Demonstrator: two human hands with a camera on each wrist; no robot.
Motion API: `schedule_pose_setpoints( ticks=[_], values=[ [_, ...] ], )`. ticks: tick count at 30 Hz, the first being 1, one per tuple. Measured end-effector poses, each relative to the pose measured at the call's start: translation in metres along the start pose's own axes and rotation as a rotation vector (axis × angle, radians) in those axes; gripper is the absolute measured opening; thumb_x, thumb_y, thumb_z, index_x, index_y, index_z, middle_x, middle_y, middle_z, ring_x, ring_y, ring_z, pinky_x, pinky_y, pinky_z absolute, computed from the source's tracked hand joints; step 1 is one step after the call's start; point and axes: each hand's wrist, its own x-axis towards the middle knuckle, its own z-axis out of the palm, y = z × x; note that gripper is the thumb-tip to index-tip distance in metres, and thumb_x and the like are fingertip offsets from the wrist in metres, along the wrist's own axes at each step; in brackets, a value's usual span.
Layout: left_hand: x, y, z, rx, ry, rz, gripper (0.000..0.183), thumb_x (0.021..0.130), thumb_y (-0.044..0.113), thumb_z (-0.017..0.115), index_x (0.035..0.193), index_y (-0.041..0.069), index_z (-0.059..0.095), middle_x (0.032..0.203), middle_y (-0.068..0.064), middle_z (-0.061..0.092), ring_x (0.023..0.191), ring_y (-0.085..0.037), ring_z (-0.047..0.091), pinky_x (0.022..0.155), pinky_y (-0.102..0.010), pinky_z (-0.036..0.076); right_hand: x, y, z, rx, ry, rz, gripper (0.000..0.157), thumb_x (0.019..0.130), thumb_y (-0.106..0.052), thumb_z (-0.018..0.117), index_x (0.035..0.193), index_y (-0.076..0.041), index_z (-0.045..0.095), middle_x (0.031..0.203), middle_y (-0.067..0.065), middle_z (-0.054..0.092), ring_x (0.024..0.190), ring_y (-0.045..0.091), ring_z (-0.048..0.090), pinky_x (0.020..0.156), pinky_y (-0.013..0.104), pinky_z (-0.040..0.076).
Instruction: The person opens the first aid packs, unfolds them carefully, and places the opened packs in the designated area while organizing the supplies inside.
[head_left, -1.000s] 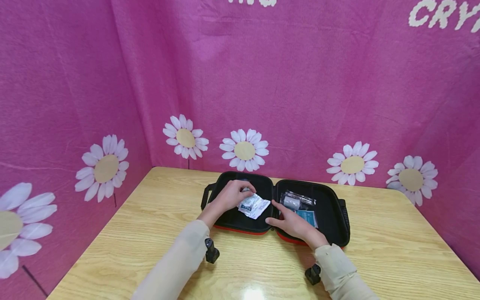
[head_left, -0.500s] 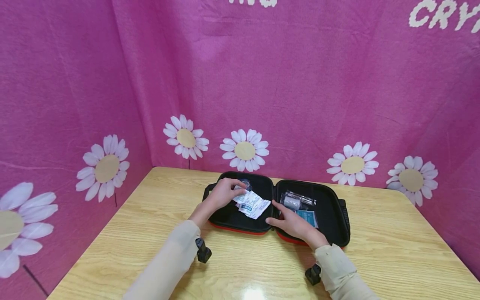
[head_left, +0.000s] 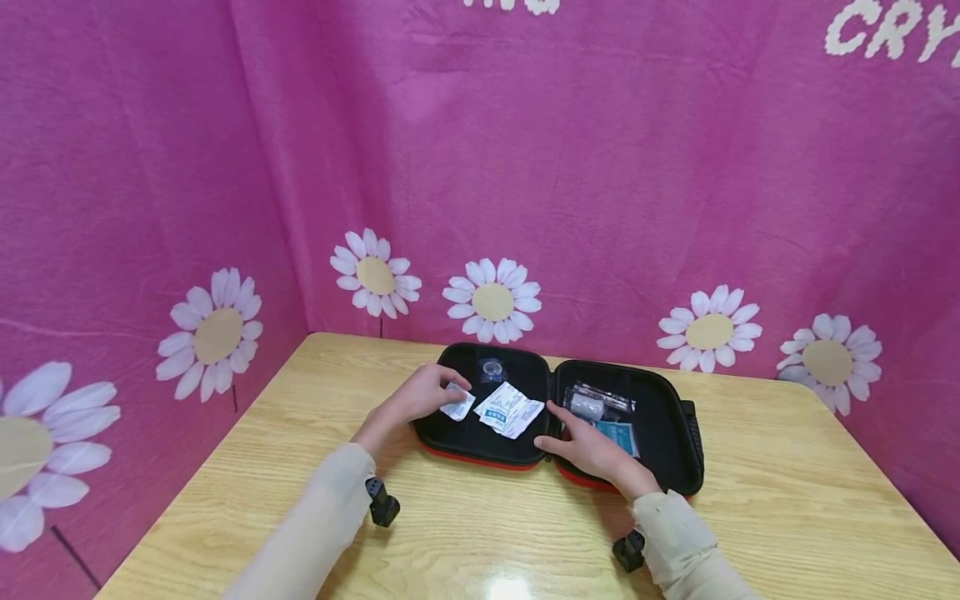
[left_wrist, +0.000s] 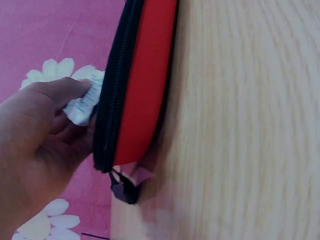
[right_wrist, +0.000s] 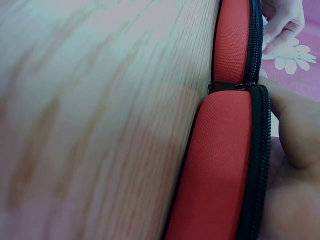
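A black zip case with a red outside point(left_wrist: 145, 75) lies unfolded on the table. Over the left half point(head_left: 450, 440) of the case, my left hand point(head_left: 411, 397) pinches a small white printed packet point(head_left: 459, 405) between thumb and fingers; the packet shows in the left wrist view too, just behind the zip edge. Several white packets point(head_left: 504, 411) overlap in the middle of that half, below a clear bag with a round item point(head_left: 492, 370). Across the hinge side of the right half point(head_left: 663, 454) reaches my right hand point(head_left: 592, 454), thumb and fingers extended, holding nothing visible.
In the right half sit a bagged white roll point(head_left: 587, 407), shiny clear wrapping point(head_left: 606, 395) and a blue packet point(head_left: 618, 436). A handle point(head_left: 692, 429) juts from the case's right side. Pink cloth with daisies point(head_left: 492, 302) hangs behind the wooden table point(head_left: 480, 517).
My left hand has moved left with the white packet, away from the pile, uncovering the clear bag with the round item. The right hand stays in place.
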Motion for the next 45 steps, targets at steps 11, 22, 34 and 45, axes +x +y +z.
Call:
schedule_pose_setpoints(
  ticks=[11,22,34,45],
  values=[
    [-0.004,0.001,0.003,0.259,-0.099,0.027,0.011,0.089,0.008,0.070,0.097,0.010,0.077,0.098,-0.003,0.073,0.090,-0.014,0.058,0.087,-0.032,0.050,-0.002,0.001,-0.001,0.014,0.010,0.001,0.079,0.095,-0.039,0.065,0.156,-0.006,0.028,0.154,0.023,0.039,0.130,0.037,0.049,0.109,0.056,0.037],
    [-0.006,0.003,0.002,0.622,-0.055,0.217,0.014,0.089,0.012,0.071,0.102,0.015,0.076,0.101,-0.002,0.066,0.100,-0.022,0.058,0.097,-0.044,0.043,0.000,0.002,0.002,0.027,0.009,-0.001,0.077,0.096,-0.037,0.065,0.156,-0.006,0.028,0.155,0.022,0.038,0.125,0.033,0.051,0.109,0.056,0.037],
    [-0.017,0.001,-0.010,0.690,-0.170,0.187,0.022,0.087,0.023,0.076,0.109,0.024,0.078,0.106,0.002,0.067,0.105,-0.018,0.057,0.097,-0.050,0.031,0.001,0.000,0.002,0.042,0.004,0.004,0.076,0.097,-0.034,0.064,0.156,-0.004,0.027,0.157,0.023,0.035,0.128,0.035,0.048,0.111,0.056,0.035],
    [-0.015,0.006,0.009,0.431,-0.202,0.260,0.014,0.088,0.021,0.073,0.101,0.017,0.078,0.095,0.007,0.070,0.084,-0.006,0.058,0.086,-0.032,0.041,-0.001,-0.002,0.001,0.036,-0.002,0.006,0.075,0.097,-0.035,0.063,0.156,-0.005,0.028,0.157,0.023,0.034,0.131,0.037,0.047,0.111,0.056,0.035]
  ],
)
